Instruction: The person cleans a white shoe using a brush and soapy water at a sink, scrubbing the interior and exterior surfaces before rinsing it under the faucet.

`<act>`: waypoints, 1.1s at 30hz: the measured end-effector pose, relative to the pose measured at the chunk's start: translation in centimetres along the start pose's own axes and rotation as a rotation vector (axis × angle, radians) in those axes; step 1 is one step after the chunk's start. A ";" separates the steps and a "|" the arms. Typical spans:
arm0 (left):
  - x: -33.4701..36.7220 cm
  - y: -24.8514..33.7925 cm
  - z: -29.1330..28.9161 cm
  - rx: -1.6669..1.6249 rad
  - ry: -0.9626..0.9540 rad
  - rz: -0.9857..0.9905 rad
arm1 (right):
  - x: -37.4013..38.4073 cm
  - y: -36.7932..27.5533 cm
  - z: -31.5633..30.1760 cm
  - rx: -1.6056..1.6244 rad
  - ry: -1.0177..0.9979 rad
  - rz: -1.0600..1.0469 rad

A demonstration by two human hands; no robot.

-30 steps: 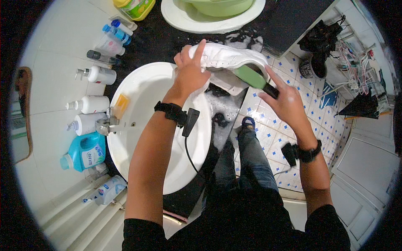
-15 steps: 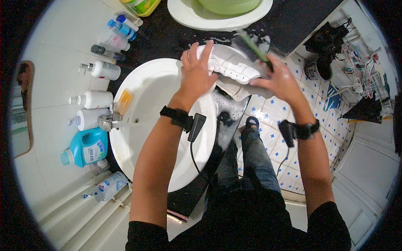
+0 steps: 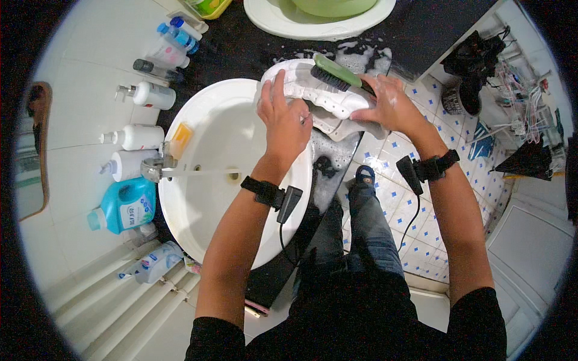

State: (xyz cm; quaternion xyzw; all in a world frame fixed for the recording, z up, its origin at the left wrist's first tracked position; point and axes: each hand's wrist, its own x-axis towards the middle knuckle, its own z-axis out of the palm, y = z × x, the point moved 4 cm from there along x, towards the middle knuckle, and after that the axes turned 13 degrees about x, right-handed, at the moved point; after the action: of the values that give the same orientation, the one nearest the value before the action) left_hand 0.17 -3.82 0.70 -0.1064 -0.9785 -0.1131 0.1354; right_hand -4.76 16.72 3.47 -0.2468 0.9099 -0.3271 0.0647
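Observation:
A white shoe (image 3: 322, 99) with a row of lace holes lies on its side on the wet black counter beyond the basin. My left hand (image 3: 282, 123) grips it at its left end, fingers over the white upper. In my right hand (image 3: 394, 107) is a green scrub brush (image 3: 338, 70) with dark bristles, which rest against the upper side of the shoe. The thumb of that hand touches the shoe near the lace holes. Soap foam (image 3: 334, 153) covers the counter around the shoe.
Water runs from the tap (image 3: 158, 165) into the white basin (image 3: 174, 216). A yellow bar (image 3: 180, 141) sits on the rim beside the tap. Several bottles line the left wall, among them a blue detergent jug (image 3: 129, 206). A second basin (image 3: 319, 30) with a green bowl stands at the far side.
The brush, blurred and held upright off the shoe's right side before, has swung left and down onto the upper. The left hand has kept its grip on the shoe.

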 end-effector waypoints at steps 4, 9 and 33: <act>0.6 1.5 0.0 0.106 -0.052 -0.186 | 1.0 2.2 -0.3 0.110 -0.008 -0.058; 1.2 1.8 0.6 0.256 -0.173 -0.220 | 2.2 2.2 -1.2 0.258 -0.097 -0.015; 0.2 1.8 1.8 0.262 -0.182 -0.216 | 1.9 2.2 -0.7 0.312 -0.072 -0.007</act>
State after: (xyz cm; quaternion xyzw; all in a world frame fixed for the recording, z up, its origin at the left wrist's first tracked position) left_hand 0.00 -1.66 -0.57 0.0080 -0.9988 0.0117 0.0461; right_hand -7.56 17.67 2.72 -0.2484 0.8442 -0.4557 0.1336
